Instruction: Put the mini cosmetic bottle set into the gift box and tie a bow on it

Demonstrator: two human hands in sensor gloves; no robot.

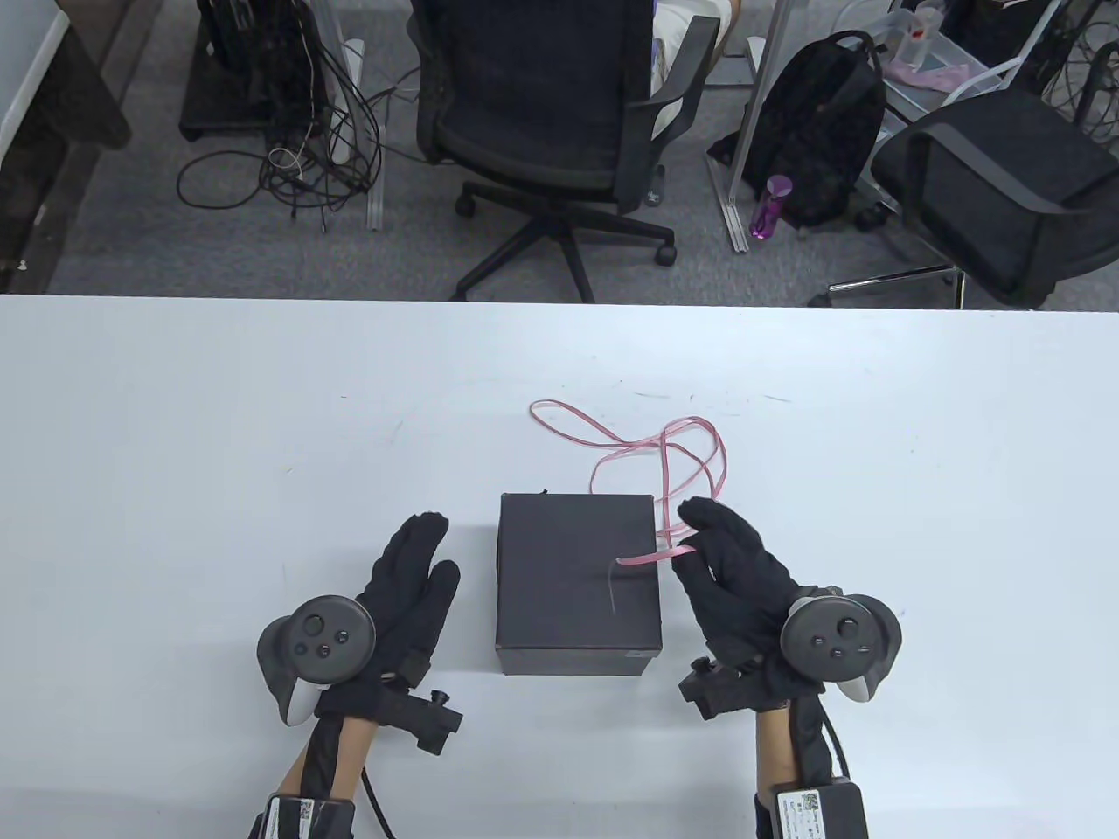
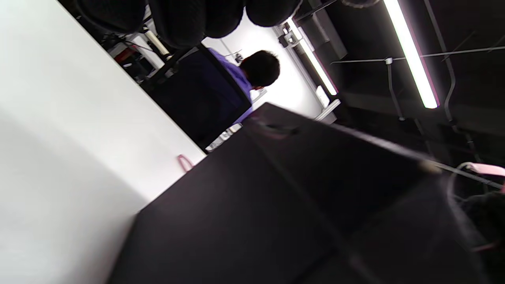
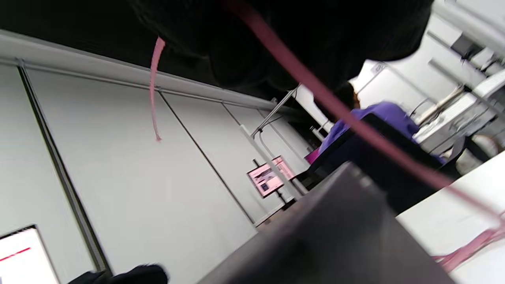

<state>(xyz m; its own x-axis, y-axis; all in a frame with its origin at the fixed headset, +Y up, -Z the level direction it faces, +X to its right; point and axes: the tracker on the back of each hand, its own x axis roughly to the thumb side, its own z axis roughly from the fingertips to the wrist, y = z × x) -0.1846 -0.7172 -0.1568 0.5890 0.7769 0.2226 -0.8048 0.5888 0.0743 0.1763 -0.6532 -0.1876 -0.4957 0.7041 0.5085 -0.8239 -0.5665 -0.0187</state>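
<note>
A closed black gift box (image 1: 577, 581) stands on the white table (image 1: 175, 419) between both hands. It fills the lower part of the left wrist view (image 2: 276, 205) and shows low in the right wrist view (image 3: 335, 236). A thin pink ribbon (image 1: 664, 454) lies in loose loops behind the box. My right hand (image 1: 712, 546), beside the box's right edge, pinches the ribbon near one end, and that short end (image 3: 154, 86) hangs over the lid. My left hand (image 1: 411, 568) rests to the left of the box with straight fingers, holding nothing. No bottles are visible.
Beyond the table's far edge stand a black office chair (image 1: 559, 114), a second chair (image 1: 997, 183), a backpack (image 1: 813, 131) and floor cables (image 1: 288, 149). A person in purple (image 2: 244, 79) sits further off.
</note>
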